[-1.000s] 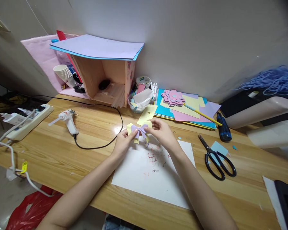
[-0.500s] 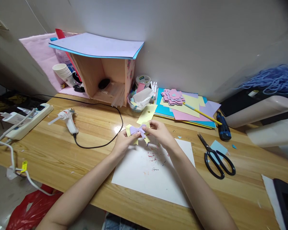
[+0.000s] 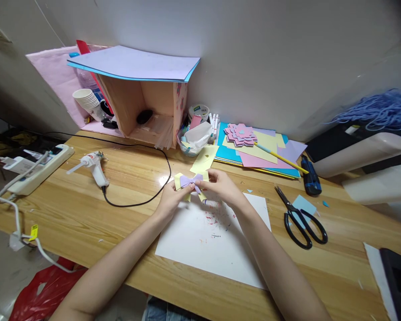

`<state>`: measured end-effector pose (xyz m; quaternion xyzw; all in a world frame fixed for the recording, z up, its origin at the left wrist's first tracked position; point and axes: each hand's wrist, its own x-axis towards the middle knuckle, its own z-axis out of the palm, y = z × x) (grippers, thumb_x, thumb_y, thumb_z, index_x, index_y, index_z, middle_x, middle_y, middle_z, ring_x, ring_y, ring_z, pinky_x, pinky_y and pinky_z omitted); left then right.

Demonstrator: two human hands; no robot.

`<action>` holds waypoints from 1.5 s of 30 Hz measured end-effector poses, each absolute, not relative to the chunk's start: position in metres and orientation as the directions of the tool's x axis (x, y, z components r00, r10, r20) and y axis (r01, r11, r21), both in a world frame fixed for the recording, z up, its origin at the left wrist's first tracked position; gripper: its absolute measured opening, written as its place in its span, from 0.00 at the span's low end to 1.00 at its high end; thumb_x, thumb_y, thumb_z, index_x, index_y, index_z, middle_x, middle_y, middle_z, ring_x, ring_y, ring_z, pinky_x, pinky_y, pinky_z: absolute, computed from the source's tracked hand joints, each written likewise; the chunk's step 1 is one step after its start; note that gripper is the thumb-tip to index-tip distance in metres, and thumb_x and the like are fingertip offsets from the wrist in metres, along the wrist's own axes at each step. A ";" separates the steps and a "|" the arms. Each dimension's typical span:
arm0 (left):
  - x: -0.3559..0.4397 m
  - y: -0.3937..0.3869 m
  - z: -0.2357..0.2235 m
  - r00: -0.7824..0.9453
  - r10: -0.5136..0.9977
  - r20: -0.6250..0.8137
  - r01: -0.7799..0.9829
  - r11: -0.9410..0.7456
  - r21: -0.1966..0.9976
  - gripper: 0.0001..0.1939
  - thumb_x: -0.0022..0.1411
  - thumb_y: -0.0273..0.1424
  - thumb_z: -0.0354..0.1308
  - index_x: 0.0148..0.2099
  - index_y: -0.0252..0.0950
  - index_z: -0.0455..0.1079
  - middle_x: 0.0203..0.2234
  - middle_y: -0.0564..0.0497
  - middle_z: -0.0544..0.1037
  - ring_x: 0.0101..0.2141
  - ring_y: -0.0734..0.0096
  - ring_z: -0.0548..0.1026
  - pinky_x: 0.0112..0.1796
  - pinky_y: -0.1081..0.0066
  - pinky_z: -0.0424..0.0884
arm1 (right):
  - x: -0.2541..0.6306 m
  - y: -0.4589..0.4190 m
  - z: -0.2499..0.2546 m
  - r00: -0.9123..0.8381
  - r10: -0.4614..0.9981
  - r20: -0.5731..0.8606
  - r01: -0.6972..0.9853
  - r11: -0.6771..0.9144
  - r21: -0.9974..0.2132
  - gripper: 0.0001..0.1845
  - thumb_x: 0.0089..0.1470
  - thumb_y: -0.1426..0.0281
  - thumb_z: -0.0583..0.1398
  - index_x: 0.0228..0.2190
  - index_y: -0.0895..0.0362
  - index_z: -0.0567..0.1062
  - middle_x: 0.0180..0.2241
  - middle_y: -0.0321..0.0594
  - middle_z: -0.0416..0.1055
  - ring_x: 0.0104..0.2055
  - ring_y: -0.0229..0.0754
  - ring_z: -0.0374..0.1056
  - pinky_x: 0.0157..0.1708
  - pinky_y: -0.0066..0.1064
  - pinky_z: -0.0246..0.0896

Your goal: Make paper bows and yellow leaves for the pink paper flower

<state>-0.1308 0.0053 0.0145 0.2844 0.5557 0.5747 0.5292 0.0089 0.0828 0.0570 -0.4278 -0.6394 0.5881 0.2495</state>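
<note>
Bow (image 3: 187,179) of purple and yellow paper is pinched by the left hand (image 3: 169,197) and the right hand (image 3: 223,187), above the white sheet (image 3: 203,263). Thumbs pressing too hard could crease its loops; the 2 hands pulling unevenly could skew or separate its layers.

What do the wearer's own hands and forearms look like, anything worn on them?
Ungloved left hand and ungloved right hand, slender; left forearm and right forearm bare. No sleeve, watch, bracelet or cable in view; no ring on the fingers that show. Upper arms out of frame.
</note>
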 end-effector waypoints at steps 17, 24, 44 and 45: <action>-0.128 0.008 0.017 -0.386 0.906 -0.174 -0.293 0.058 0.954 0.21 0.46 0.36 0.65 0.41 0.33 0.67 0.39 0.44 0.75 0.40 0.66 0.74 0.41 0.70 0.67 | 0.014 0.092 0.058 -0.478 0.844 -0.243 0.148 -0.196 -0.969 0.17 0.40 0.63 0.64 0.32 0.60 0.75 0.33 0.43 0.74 0.33 0.40 0.69 0.34 0.32 0.66; -0.130 0.008 0.015 -0.380 0.910 -0.163 -0.240 0.073 0.968 0.19 0.49 0.38 0.63 0.41 0.32 0.70 0.37 0.45 0.76 0.38 0.67 0.73 0.40 0.70 0.67 | 0.013 0.091 0.058 -0.512 0.807 -0.294 0.167 -0.242 -0.956 0.17 0.40 0.63 0.65 0.32 0.60 0.75 0.33 0.43 0.74 0.32 0.39 0.69 0.35 0.32 0.66; -0.131 0.004 0.025 -0.289 0.918 -0.271 -0.247 0.202 0.948 0.21 0.45 0.41 0.65 0.37 0.31 0.73 0.29 0.47 0.78 0.26 0.70 0.72 0.27 0.72 0.67 | 0.013 0.087 0.057 -0.661 0.708 -0.249 0.202 -0.151 -0.968 0.15 0.42 0.62 0.64 0.31 0.59 0.73 0.29 0.38 0.72 0.30 0.37 0.67 0.31 0.29 0.61; -0.132 0.004 0.024 -0.295 0.917 -0.268 -0.244 0.199 0.949 0.20 0.45 0.41 0.65 0.36 0.31 0.73 0.28 0.48 0.77 0.25 0.71 0.72 0.26 0.73 0.66 | 0.013 0.086 0.057 -0.660 0.711 -0.242 0.220 -0.125 -0.968 0.15 0.42 0.62 0.64 0.31 0.59 0.73 0.29 0.37 0.71 0.30 0.38 0.66 0.30 0.28 0.61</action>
